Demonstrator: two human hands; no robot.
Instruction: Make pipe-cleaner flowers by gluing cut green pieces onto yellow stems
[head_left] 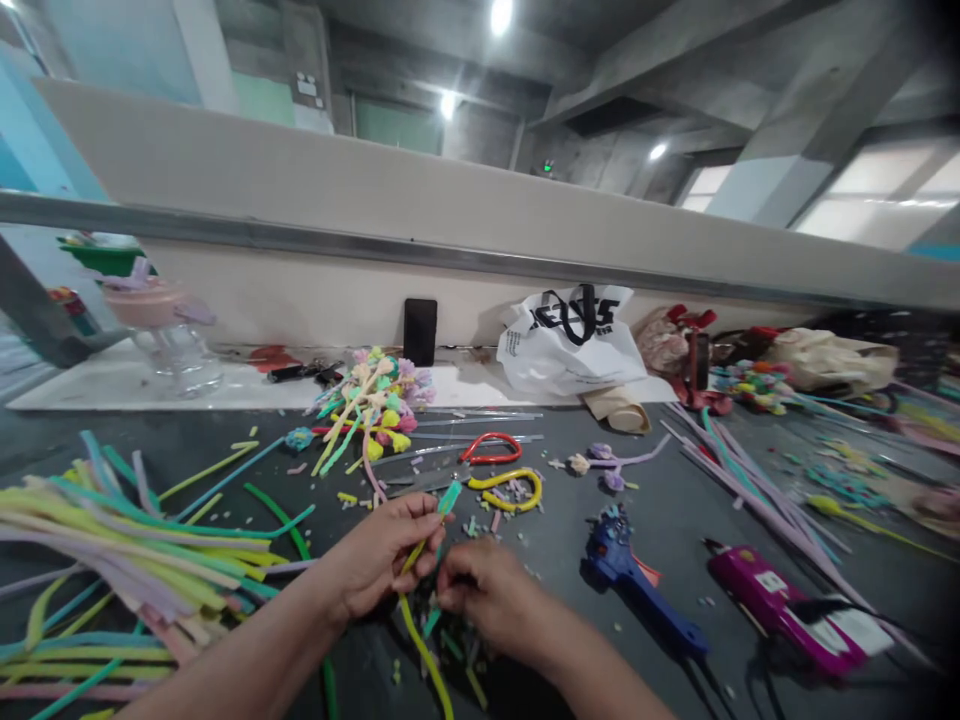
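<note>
My left hand (397,550) is closed on a yellow fuzzy stem (421,650) that hangs down below it. A teal piece (449,498) sticks up past its fingertips. Close by on the right, my right hand (484,590) has its fingers pinched together, and a teal strip (432,622) shows just below them; the fingertips are partly hidden. Scissors with red and yellow handles (529,490) lie open beyond the hands, among small cut bits. Behind my left hand rests a bunch of colourful fuzzy flower stems (375,400).
Many pastel stems (135,560) are piled at left. To the right lie a blue glue gun (637,580), a magenta tool (787,610) and long lilac stems (765,490). Along the back stand a clear cup (176,350), a black phone (420,332) and a white bag (574,350).
</note>
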